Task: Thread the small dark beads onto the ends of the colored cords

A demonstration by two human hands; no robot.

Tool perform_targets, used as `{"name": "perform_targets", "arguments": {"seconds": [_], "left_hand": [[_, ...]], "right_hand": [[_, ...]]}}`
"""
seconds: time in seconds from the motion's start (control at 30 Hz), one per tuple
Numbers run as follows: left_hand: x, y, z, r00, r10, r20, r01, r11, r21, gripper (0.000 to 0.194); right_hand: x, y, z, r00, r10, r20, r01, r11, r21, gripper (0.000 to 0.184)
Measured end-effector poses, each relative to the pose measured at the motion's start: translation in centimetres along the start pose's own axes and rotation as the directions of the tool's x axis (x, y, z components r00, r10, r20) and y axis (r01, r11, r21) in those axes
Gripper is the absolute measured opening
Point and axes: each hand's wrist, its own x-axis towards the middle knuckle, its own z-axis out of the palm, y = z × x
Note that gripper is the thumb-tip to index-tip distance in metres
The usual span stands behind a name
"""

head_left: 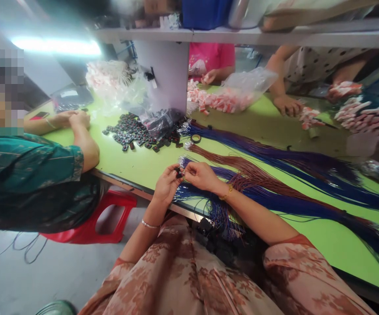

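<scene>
Floral clothing point(176, 271), wires point(261, 170) across green tabletop point(334, 245), 1 red stool point(123, 218)

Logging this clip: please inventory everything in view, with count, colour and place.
Small part: one, black, between hands
Loose parts: many, black, piled mid-table
Wires: many, mainly blue and brown, table's right
Tape roll: one, mostly black, beside pile
Small pieces: many, pink and white, far side
Bags: several, clear, on table
Table: one, green, centre
Stool: one, red, lower left
Shelf: one, pale, top
Bin: one, blue, on shelf
Partition: one, pale, upper centre
Light: one, white, upper left
Co-workers: three, green, pink, dotted clothes, left and opposite
Left hand: one, bare, holding small part
Right hand: one, bare, beside it
</scene>
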Motion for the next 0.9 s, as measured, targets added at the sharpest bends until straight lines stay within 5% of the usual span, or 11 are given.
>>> {"name": "perform_targets", "arguments": {"seconds": [0.37,0.63,0.9], "left_hand": [[-0.3,-0.1,0.2,0.999,0.045,-0.024,-0.043,0.998,0.055,0.027],[0.2,-1.1,0.4,0.99,0.001,-0.139,0.018,0.991,0.131,0.028],[0.6,-1.7,0.8,0.987,0.015,-0.162,0.004,0.994,0.113,0.029]], "right_hand": [[0.0,-0.5,-0.1,1.0,-0.005,0.017,0.006,0.999,-0.042,0.015],[-0.8,1.4,1.0,0.968,-0.24,0.07,0.25,0.926,-0.282,0.016],[-0.5,2.0,0.5,0.985,-0.15,0.084,0.159,0.981,-0.11,0.012]]}}
